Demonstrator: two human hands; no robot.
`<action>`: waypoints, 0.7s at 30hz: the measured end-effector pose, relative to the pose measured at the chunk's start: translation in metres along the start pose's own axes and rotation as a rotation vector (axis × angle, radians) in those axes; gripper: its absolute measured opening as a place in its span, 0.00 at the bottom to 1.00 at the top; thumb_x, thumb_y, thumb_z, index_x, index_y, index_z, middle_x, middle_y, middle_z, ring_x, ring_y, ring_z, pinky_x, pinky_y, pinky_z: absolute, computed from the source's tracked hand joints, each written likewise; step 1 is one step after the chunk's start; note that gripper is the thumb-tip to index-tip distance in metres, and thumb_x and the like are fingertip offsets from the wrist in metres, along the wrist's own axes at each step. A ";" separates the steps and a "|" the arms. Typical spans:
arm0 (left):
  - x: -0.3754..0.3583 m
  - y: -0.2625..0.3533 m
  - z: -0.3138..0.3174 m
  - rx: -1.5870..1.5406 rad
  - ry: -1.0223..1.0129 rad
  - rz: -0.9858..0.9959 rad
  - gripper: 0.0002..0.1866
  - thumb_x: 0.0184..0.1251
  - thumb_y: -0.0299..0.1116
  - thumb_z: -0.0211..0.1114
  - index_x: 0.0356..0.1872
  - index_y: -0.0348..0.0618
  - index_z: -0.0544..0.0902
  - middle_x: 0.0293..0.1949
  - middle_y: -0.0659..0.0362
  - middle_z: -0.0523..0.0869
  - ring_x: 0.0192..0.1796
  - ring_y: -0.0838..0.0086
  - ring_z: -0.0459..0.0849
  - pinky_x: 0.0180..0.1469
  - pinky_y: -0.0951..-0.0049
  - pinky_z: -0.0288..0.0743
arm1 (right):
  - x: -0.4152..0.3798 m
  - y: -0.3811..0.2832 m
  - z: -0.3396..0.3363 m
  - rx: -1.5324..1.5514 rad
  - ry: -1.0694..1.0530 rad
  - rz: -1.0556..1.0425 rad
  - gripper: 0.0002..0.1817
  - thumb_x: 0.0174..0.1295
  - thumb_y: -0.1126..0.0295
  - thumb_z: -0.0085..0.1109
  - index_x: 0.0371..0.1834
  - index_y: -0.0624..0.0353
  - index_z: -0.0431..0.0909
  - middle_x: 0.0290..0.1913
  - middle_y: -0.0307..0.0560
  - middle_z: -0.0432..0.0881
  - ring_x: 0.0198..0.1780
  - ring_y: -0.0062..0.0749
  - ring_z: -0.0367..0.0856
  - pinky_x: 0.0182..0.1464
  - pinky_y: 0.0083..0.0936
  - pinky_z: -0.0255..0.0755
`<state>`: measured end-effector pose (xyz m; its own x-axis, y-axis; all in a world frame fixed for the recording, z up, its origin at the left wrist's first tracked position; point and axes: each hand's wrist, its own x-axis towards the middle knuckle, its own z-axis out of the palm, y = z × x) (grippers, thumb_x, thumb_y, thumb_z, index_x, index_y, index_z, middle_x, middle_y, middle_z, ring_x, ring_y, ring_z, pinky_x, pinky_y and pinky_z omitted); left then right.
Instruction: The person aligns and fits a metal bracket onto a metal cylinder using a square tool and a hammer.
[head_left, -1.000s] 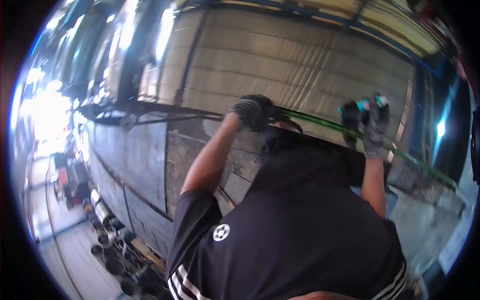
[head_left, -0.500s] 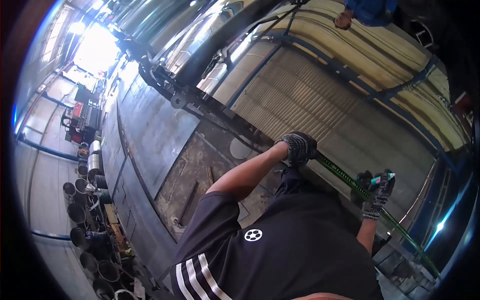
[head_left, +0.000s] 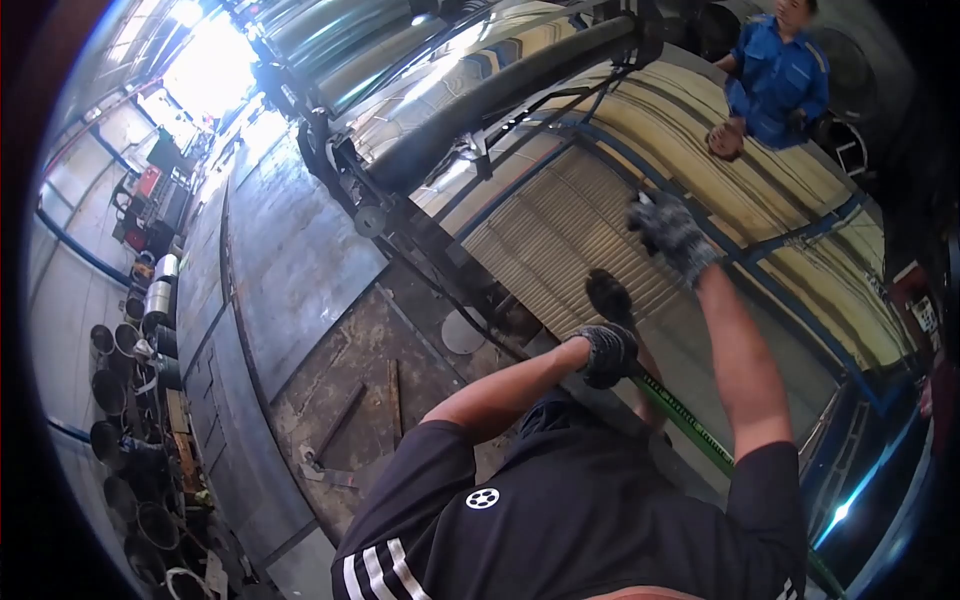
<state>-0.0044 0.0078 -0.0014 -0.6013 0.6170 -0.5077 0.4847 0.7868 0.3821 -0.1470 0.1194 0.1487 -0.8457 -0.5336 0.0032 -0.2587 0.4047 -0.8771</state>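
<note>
My left hand (head_left: 608,357), in a dark knitted glove, is closed on the end of a long green tape measure (head_left: 690,420). Its blade slants away to the lower right, partly behind my right arm. My right hand (head_left: 672,238), gloved in grey, reaches out over a shiny mirror-like metal sheet (head_left: 570,215). The fingers are curled around a marker (head_left: 645,199), of which only a pale tip shows. A dark reflection of a glove appears in the sheet beyond my left hand.
A person in a blue shirt (head_left: 782,75) stands at the far side, reflected in the sheet. A long dark roller (head_left: 510,90) spans the machine ahead. Grey metal plates (head_left: 300,260) cover the floor at left, with several metal coils (head_left: 158,300) along the wall.
My right hand has swung forward and left from beside the tape, taking the marker out over the sheet. My left hand stays on the tape. The view has shifted, showing more of the person in blue.
</note>
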 end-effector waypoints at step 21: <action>0.066 -0.011 0.069 -0.250 0.163 0.435 0.13 0.47 0.43 0.76 0.36 0.57 0.93 0.42 0.58 0.92 0.40 0.66 0.90 0.45 0.59 0.84 | 0.387 -0.039 0.246 -0.524 -0.273 0.164 0.40 0.54 0.30 0.63 0.49 0.58 0.88 0.52 0.62 0.87 0.56 0.51 0.85 0.59 0.40 0.76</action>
<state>-0.0054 0.0386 -0.0925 -0.4789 0.8662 -0.1426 0.5567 0.4252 0.7136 -0.3493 -0.2856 0.0662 -0.7616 -0.5766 -0.2957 -0.3893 0.7720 -0.5025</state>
